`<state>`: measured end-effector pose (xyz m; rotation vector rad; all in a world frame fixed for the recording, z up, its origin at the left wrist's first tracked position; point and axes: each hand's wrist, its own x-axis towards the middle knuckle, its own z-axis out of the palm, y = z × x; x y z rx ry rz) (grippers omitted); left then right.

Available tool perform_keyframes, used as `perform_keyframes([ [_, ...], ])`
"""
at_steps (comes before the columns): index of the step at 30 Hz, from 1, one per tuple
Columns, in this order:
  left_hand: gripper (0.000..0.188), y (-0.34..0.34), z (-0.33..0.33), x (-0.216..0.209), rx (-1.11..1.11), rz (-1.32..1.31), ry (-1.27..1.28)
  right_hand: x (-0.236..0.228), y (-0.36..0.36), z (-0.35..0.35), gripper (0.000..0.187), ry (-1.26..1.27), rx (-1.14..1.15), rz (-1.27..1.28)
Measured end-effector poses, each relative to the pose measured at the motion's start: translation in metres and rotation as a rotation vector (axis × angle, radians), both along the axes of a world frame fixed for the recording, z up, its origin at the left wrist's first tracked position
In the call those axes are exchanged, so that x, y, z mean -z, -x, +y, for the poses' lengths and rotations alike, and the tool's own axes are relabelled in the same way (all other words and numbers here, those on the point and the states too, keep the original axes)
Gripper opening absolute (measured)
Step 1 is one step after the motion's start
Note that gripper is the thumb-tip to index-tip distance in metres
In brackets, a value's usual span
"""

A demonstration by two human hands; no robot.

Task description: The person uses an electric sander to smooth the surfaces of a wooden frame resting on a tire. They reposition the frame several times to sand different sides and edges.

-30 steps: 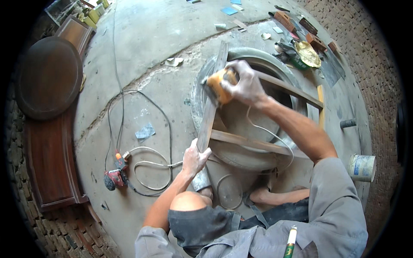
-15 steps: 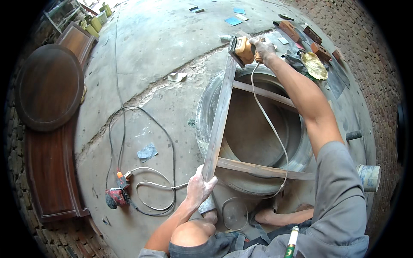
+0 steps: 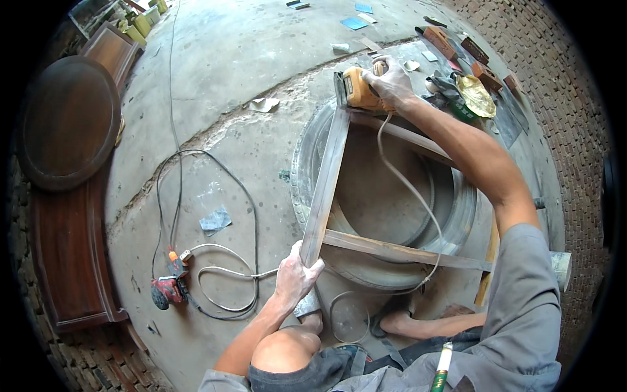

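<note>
My left hand (image 3: 296, 276) is wrapped round the near end of the long side rail of a wooden frame (image 3: 334, 157). The frame has two crosspieces and rests on a dusty tyre (image 3: 304, 166). At the far end of that rail, my right hand (image 3: 394, 81) grips a yellow power sander (image 3: 359, 90). The sander's dark pad is tilted up on its side, close to the rail's tip; whether it touches the wood I cannot tell. A pale cord (image 3: 408, 186) runs from the sander across the frame toward me.
A red sander (image 3: 168, 291) lies on the floor at left among looped cables (image 3: 251, 202). Dark wooden furniture parts (image 3: 68, 124) stand along the left wall. Bricks (image 3: 439, 42), a gold wrapper (image 3: 475, 96) and sandpaper pieces (image 3: 354, 23) are scattered beyond. A bucket (image 3: 560, 269) sits at right.
The sander and my right hand have moved slightly left and nearer, with the sander's pad turned more upright. My left hand keeps its hold on the frame. The whole view has shifted slightly.
</note>
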<state>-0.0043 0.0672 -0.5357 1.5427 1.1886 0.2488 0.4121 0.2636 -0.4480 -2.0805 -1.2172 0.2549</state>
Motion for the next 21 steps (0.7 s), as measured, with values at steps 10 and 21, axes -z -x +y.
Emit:
perform_keyframes([
  [10,0.06,-0.004,-0.003,-0.001,0.024,0.023,-0.034,-0.037,-0.041,0.121,0.047,0.198,-0.411,-0.786],
  [21,0.069,0.003,-0.004,0.015,0.007,-0.019,-0.162,-0.053,0.15,0.047,0.034,0.518,-0.907,-0.771],
])
